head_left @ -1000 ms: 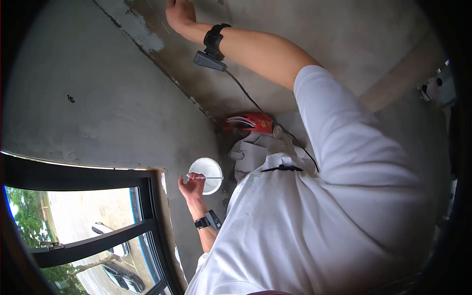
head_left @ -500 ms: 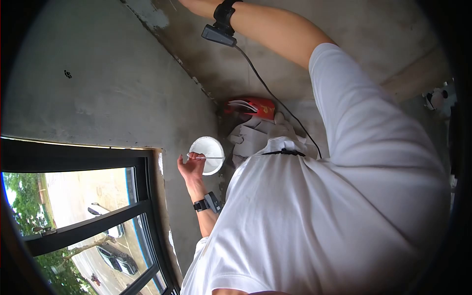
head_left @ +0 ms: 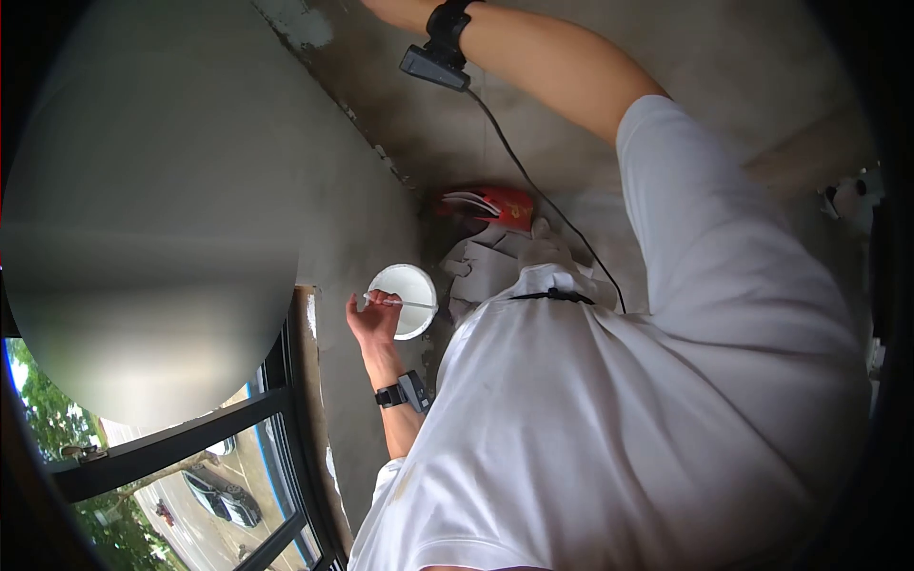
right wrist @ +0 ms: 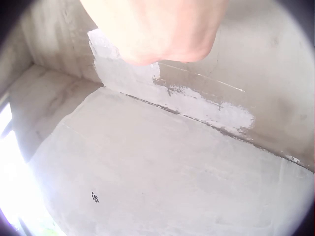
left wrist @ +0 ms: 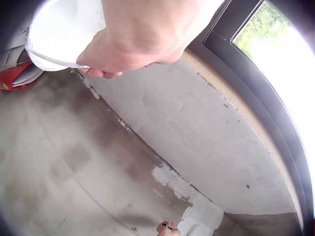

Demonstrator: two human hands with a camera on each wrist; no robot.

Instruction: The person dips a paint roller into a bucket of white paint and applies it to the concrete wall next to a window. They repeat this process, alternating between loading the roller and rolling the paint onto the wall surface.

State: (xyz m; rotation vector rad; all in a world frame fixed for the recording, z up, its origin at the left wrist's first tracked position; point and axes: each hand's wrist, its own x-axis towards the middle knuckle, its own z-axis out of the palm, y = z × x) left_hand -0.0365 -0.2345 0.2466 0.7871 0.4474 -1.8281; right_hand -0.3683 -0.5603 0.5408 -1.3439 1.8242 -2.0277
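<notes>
A round white bucket (head_left: 422, 329) is gripped in the left hand (head_left: 374, 322), a dark handle (left wrist: 167, 225) in the right hand (left wrist: 168, 231); white filler (left wrist: 198, 214) is partly applied, grey wall joint (left wrist: 145, 146) apparently remaining.

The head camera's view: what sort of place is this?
Probably a room being plastered or renovated: there are bare grey walls, pale patches like filler and an open white bucket.

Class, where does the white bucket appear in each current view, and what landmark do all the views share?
Head view: white bucket, slightly left of centre.
Left wrist view: upper left, partly cut off.
Right wrist view: not in it.
Shared landmark: pale patch along the corner.
</notes>
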